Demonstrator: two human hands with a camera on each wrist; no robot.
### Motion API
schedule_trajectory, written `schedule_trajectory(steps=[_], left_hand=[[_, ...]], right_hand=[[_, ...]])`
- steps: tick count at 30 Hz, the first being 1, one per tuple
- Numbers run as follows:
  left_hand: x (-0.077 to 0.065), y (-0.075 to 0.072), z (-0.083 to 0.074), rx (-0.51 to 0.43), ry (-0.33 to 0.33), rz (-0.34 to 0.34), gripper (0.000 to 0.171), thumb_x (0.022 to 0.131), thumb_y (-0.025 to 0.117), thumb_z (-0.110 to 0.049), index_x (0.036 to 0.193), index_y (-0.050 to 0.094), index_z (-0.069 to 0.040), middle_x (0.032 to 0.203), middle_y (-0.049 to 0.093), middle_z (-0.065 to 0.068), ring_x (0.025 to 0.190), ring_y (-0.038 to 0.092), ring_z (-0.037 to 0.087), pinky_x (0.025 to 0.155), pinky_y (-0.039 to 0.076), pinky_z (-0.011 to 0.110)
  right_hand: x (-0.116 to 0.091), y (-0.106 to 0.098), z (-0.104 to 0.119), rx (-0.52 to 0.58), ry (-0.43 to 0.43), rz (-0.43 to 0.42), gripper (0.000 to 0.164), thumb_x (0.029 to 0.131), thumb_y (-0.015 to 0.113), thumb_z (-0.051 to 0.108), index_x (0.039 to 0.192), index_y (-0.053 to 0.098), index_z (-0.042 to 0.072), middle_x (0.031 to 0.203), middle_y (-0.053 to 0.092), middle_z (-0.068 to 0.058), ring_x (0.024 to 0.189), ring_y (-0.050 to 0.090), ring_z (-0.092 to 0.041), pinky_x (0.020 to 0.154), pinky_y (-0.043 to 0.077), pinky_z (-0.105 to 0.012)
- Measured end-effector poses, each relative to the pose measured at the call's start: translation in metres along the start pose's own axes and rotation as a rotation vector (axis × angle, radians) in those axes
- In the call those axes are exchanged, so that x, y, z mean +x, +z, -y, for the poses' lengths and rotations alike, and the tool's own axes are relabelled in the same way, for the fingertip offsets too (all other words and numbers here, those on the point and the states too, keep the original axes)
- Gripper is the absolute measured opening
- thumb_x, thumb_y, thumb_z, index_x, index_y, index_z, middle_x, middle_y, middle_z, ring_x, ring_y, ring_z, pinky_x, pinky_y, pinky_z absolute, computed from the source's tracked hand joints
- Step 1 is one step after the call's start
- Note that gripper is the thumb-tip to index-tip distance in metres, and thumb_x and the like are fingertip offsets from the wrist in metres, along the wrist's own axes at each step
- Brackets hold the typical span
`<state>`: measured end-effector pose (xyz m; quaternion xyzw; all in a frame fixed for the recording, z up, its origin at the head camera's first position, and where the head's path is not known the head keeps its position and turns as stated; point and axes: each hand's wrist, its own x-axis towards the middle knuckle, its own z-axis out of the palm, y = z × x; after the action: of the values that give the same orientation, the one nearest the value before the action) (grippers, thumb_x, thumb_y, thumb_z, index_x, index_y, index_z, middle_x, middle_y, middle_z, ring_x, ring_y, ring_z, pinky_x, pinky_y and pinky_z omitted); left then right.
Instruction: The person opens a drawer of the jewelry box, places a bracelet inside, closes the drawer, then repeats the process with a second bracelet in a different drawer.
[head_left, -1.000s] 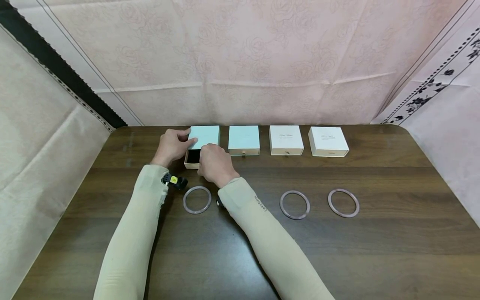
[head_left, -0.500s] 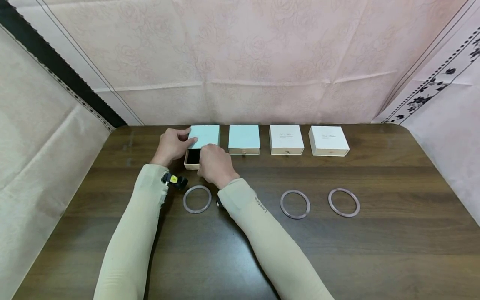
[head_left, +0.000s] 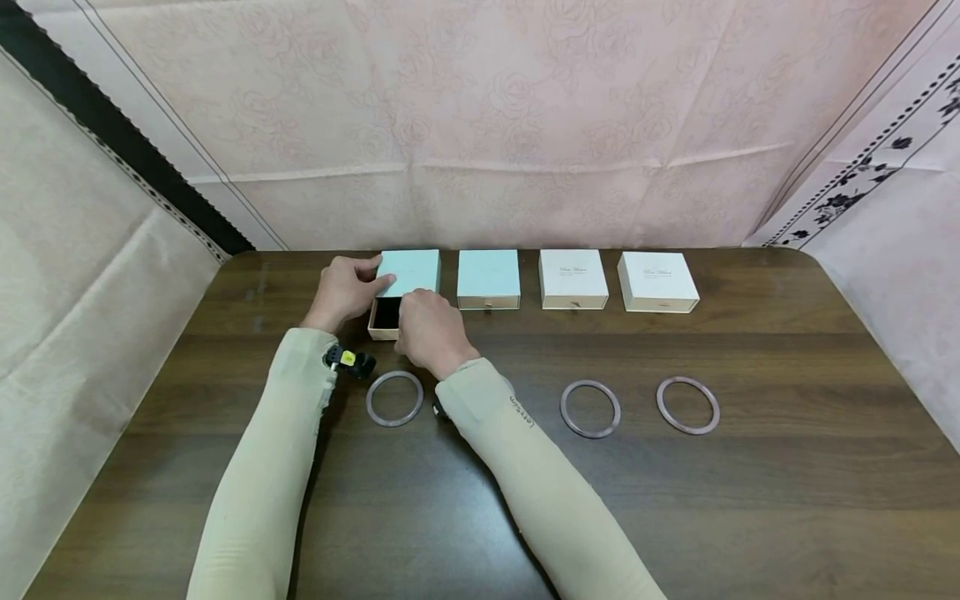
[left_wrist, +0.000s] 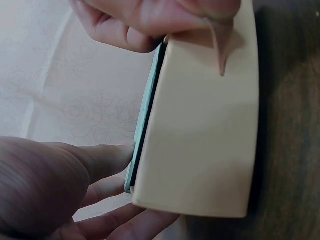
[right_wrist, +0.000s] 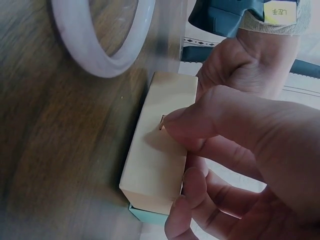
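My left hand (head_left: pixel 341 292) holds the leftmost teal drawer box (head_left: pixel 411 271), thumb on its top and fingers along its side. The cream drawer (left_wrist: pixel 200 130) is pulled partway out, showing a dark interior (head_left: pixel 386 312). My right hand (head_left: pixel 435 329) is at the drawer front, its thumb and a finger pinching the small pull tab (right_wrist: pixel 161 123). In the head view, my right hand hides the drawer's right part. A pale lilac bangle (head_left: pixel 390 423) lies on the table just in front of the box.
To the right stand another teal box (head_left: pixel 487 275) and two white boxes, one (head_left: pixel 572 275) beside the other (head_left: pixel 657 277). Two more bangles lie in front of them, a nearer-middle bangle (head_left: pixel 595 435) and a right bangle (head_left: pixel 692 431). Patterned cloth (head_left: pixel 517 125) hangs behind the wooden table (head_left: pixel 600 517).
Both hands keep their places on the box. The drawer's protrusion looks nearly the same, and the bangles and other boxes have not moved.
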<state>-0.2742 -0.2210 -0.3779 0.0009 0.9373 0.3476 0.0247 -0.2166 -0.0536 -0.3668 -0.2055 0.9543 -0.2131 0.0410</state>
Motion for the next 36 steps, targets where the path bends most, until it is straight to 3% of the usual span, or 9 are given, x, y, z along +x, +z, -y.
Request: schedule_trajectory(steps=[10, 18, 28, 36], left_hand=[[0.0, 0.0, -0.0003, -0.011, -0.002, 0.0, 0.054, 0.102, 0.064, -0.036, 0.149, 0.052, -0.013, 0.124, 0.067, 0.02, 0.088, 0.06, 0.025, 0.07, 0.046, 0.03], [-0.0003, -0.0005, -0.0015, -0.019, -0.008, 0.007, 0.054, 0.102, 0.064, -0.036, 0.149, 0.052, -0.013, 0.132, 0.065, 0.02, 0.103, 0.061, 0.03, 0.073, 0.047, 0.031], [-0.002, -0.0021, -0.0023, -0.01, -0.009, 0.008, 0.054, 0.102, 0.064, -0.034, 0.15, 0.051, -0.012, 0.136, 0.063, 0.021, 0.115, 0.061, 0.035, 0.082, 0.048, 0.038], [-0.0022, -0.0016, -0.0027, -0.006, -0.019, 0.01, 0.055, 0.102, 0.064, -0.036, 0.15, 0.051, -0.013, 0.137, 0.063, 0.021, 0.116, 0.061, 0.036, 0.079, 0.048, 0.035]], right_hand=[[-0.002, 0.0001, 0.0014, -0.007, -0.002, -0.007, 0.035, 0.092, 0.076, 0.016, 0.06, 0.061, 0.015, 0.079, 0.061, 0.001, 0.064, 0.061, -0.013, 0.058, 0.055, -0.03], [-0.003, 0.0012, 0.0017, -0.017, 0.002, -0.013, 0.032, 0.091, 0.078, 0.017, 0.062, 0.064, 0.015, 0.088, 0.063, 0.0, 0.07, 0.063, -0.015, 0.062, 0.058, -0.033], [-0.0043, 0.0011, 0.0018, -0.011, -0.006, -0.019, 0.033, 0.09, 0.079, 0.017, 0.061, 0.064, 0.014, 0.084, 0.062, 0.0, 0.069, 0.063, -0.014, 0.061, 0.058, -0.031], [-0.0059, 0.0016, 0.0016, -0.01, -0.003, -0.018, 0.034, 0.089, 0.081, 0.017, 0.059, 0.064, 0.015, 0.084, 0.063, 0.001, 0.071, 0.063, -0.013, 0.061, 0.057, -0.03]])
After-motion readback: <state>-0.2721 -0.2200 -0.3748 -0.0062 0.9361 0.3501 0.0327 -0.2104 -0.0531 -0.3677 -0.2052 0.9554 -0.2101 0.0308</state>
